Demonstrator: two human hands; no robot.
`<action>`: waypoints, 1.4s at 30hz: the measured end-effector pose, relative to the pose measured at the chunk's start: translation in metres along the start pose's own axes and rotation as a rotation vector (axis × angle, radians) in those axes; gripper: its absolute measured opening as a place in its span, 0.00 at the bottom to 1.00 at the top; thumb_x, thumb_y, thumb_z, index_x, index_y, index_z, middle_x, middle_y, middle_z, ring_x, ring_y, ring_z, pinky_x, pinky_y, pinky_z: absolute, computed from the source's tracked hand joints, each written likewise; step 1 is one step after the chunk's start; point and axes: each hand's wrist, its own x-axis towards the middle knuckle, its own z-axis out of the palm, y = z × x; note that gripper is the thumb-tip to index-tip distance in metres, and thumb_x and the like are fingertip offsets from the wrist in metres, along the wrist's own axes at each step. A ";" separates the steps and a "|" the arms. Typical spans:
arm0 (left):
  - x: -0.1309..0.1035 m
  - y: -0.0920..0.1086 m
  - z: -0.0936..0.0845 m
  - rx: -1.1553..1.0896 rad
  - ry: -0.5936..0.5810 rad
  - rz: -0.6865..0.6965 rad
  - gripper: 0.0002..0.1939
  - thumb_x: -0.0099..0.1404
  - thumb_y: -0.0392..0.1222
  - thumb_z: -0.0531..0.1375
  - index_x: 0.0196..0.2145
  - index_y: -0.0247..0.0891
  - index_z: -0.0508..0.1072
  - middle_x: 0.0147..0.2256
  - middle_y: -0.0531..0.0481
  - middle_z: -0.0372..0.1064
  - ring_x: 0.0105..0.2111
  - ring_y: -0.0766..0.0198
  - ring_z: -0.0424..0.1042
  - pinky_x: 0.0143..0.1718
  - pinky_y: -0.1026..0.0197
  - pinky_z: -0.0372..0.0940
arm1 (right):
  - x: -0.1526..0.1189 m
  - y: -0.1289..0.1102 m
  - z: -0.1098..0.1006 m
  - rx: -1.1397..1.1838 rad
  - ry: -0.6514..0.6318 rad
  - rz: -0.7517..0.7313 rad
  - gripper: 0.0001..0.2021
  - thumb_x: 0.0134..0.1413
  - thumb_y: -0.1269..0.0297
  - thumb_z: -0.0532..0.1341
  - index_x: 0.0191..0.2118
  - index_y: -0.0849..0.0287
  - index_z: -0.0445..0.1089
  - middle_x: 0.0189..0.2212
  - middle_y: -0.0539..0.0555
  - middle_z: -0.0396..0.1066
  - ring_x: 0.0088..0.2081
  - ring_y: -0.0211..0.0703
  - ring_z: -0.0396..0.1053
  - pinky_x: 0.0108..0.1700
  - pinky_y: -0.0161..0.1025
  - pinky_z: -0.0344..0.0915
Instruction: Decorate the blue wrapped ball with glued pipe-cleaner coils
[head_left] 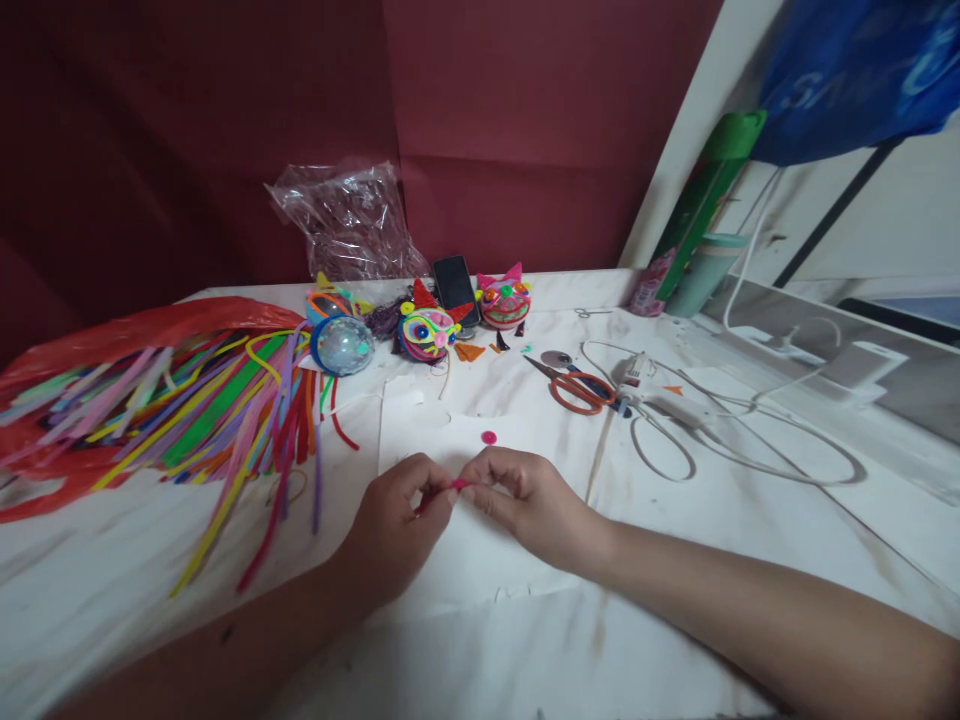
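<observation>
Between the fingertips of both hands is a short bit of pink pipe cleaner (pixel 459 484), most of it covered by the fingers. My left hand (pixel 401 515) pinches it from the left, where a darker red-pink length shows under the fingers. From the right, my right hand (pixel 517 500) grips it with thumb and forefinger. Just beyond the fingertips a small round pink coil (pixel 489 437) lies flat on a sheet of white paper (pixel 480 570).
Left, many coloured pipe cleaners (pixel 217 400) spill from a red plastic bag (pixel 187 315). Behind stand a clear ball (pixel 341 345), two decorated cat-like balls (pixel 426 332) and a phone (pixel 454 285). Orange-handled scissors (pixel 577 392) and a corded glue gun (pixel 660 392) lie right.
</observation>
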 end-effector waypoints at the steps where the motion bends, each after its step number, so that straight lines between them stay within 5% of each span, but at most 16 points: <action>1: 0.000 0.001 0.000 -0.017 0.006 -0.016 0.07 0.57 0.38 0.53 0.22 0.38 0.64 0.21 0.56 0.60 0.24 0.68 0.62 0.27 0.65 0.58 | 0.000 0.000 0.001 -0.001 0.023 -0.007 0.06 0.54 0.67 0.56 0.28 0.60 0.66 0.24 0.48 0.66 0.27 0.35 0.64 0.31 0.33 0.62; 6: 0.000 0.000 0.001 -0.025 -0.051 -0.045 0.08 0.58 0.40 0.53 0.22 0.38 0.64 0.22 0.56 0.62 0.25 0.67 0.63 0.28 0.64 0.58 | -0.002 -0.001 0.001 -0.150 0.079 -0.073 0.06 0.55 0.70 0.54 0.28 0.59 0.64 0.24 0.49 0.66 0.28 0.36 0.63 0.32 0.35 0.61; 13: -0.002 -0.010 0.003 0.217 -0.058 0.285 0.09 0.62 0.36 0.50 0.25 0.38 0.64 0.25 0.52 0.63 0.28 0.66 0.63 0.31 0.62 0.59 | -0.003 0.005 -0.005 -0.472 -0.072 -0.331 0.08 0.55 0.72 0.49 0.29 0.61 0.63 0.26 0.56 0.66 0.29 0.42 0.63 0.32 0.38 0.62; 16: -0.002 -0.009 0.001 0.238 -0.074 0.372 0.09 0.59 0.32 0.49 0.24 0.38 0.63 0.25 0.52 0.62 0.27 0.66 0.62 0.30 0.62 0.58 | -0.004 0.005 -0.004 -0.414 -0.101 -0.278 0.08 0.54 0.73 0.50 0.29 0.61 0.65 0.27 0.56 0.67 0.30 0.42 0.64 0.34 0.39 0.62; 21: -0.001 -0.003 -0.003 -0.006 0.045 0.177 0.06 0.58 0.33 0.52 0.24 0.38 0.63 0.23 0.55 0.60 0.25 0.68 0.62 0.28 0.65 0.59 | 0.000 0.000 0.002 0.107 -0.015 0.030 0.05 0.53 0.66 0.57 0.30 0.60 0.67 0.25 0.50 0.67 0.28 0.36 0.65 0.33 0.34 0.62; 25: -0.001 0.000 -0.002 -0.094 0.059 0.102 0.06 0.58 0.35 0.53 0.24 0.38 0.64 0.23 0.56 0.60 0.26 0.69 0.62 0.28 0.66 0.59 | -0.002 0.001 0.008 0.252 0.058 0.100 0.08 0.52 0.62 0.58 0.27 0.61 0.66 0.22 0.47 0.62 0.25 0.33 0.59 0.27 0.32 0.58; 34: -0.001 0.002 -0.001 -0.018 0.054 0.127 0.07 0.57 0.34 0.52 0.23 0.38 0.64 0.22 0.56 0.60 0.25 0.69 0.63 0.28 0.66 0.58 | -0.006 0.005 0.010 0.100 0.084 0.021 0.07 0.55 0.65 0.55 0.28 0.60 0.65 0.23 0.48 0.62 0.27 0.34 0.59 0.30 0.33 0.58; 39: 0.002 -0.006 -0.002 0.102 -0.100 0.066 0.07 0.58 0.37 0.53 0.23 0.38 0.65 0.23 0.56 0.62 0.25 0.68 0.63 0.28 0.65 0.58 | -0.001 0.006 0.000 -0.120 0.021 -0.125 0.06 0.53 0.73 0.54 0.26 0.61 0.64 0.23 0.48 0.62 0.26 0.34 0.60 0.29 0.32 0.58; 42: 0.002 -0.015 -0.001 0.207 -0.152 0.178 0.08 0.61 0.37 0.50 0.25 0.37 0.65 0.25 0.54 0.63 0.26 0.67 0.63 0.30 0.63 0.58 | 0.000 0.007 -0.005 -0.275 -0.069 -0.281 0.07 0.51 0.77 0.52 0.26 0.61 0.64 0.24 0.51 0.64 0.27 0.36 0.61 0.31 0.33 0.60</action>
